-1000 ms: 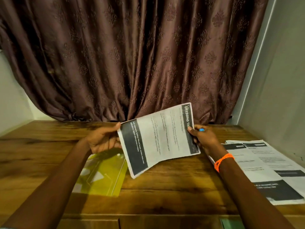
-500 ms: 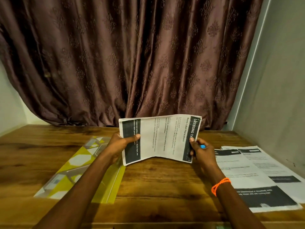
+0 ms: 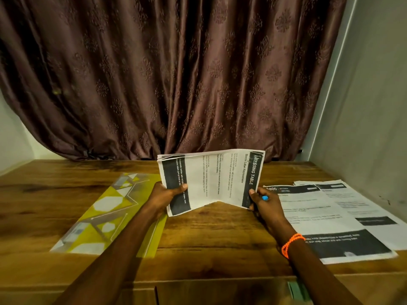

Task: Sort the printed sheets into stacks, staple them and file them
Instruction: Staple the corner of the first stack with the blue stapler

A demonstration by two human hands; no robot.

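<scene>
I hold a stack of printed sheets upright on its long edge above the wooden table; its top page reads "DRESSING TABLE". My left hand grips the stack's left end, thumb across the dark band. My right hand grips the right end and also has a small blue object tucked in it. The stack bends in the middle. Two more piles of printed sheets lie flat on the table to the right. A yellow transparent file folder lies flat at the left.
A brown patterned curtain hangs behind the table. A pale wall closes the right side. A small green item sticks out at the table's front edge, lower right.
The stack has gone from tilted to nearly level and upright between my hands. The folder, earlier partly hidden under my left arm, now shows fully at the left.
</scene>
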